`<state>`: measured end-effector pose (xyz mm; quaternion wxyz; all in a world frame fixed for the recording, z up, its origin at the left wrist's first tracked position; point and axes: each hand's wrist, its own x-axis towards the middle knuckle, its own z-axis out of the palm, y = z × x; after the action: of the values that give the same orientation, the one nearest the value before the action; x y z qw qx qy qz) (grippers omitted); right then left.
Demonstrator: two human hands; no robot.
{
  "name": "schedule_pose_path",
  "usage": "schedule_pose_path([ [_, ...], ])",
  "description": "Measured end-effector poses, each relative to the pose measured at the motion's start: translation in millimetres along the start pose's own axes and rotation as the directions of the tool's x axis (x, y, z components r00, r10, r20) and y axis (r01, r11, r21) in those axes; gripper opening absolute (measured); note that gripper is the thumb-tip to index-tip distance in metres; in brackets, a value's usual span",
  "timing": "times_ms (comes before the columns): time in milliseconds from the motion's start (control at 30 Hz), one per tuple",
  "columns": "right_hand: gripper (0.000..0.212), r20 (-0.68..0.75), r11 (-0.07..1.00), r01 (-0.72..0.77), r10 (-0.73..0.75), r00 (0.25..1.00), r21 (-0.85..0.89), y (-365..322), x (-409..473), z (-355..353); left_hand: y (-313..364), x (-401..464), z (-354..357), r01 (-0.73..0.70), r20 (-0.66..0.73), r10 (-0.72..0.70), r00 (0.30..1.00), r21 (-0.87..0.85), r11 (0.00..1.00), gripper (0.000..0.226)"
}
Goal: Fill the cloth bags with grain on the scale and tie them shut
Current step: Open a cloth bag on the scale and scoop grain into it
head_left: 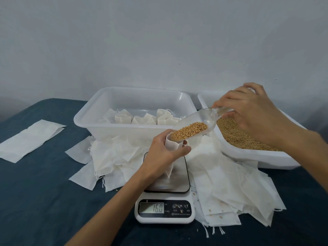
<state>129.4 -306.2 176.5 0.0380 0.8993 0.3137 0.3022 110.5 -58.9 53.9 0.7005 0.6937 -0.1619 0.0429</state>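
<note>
Dark blue tabletop [44, 183] against a plain pale wall [124, 41]. White tub [106, 128] holds filled cloth bags [142, 118]; right tub [257, 157] holds loose grain [236, 135]. Empty bags [230, 185] piled around the scale [165, 208], display 16.0. Left hand [164, 150], fingers curled round an open bag [171, 144] above the scale plate. Right hand [248, 110] pinches clear scoop [200, 122], grain at the bag mouth.
</note>
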Motion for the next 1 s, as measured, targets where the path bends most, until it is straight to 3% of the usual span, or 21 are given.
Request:
schedule_pose_path([
  [1000, 0.030, 0.012, 1.000, -0.016, 0.016, 1.000, 0.005, -2.0, 1.7, -2.1, 0.1, 0.4, -0.6, 0.007, -0.004, -0.007, 1.000, 0.004, 1.000, 0.025],
])
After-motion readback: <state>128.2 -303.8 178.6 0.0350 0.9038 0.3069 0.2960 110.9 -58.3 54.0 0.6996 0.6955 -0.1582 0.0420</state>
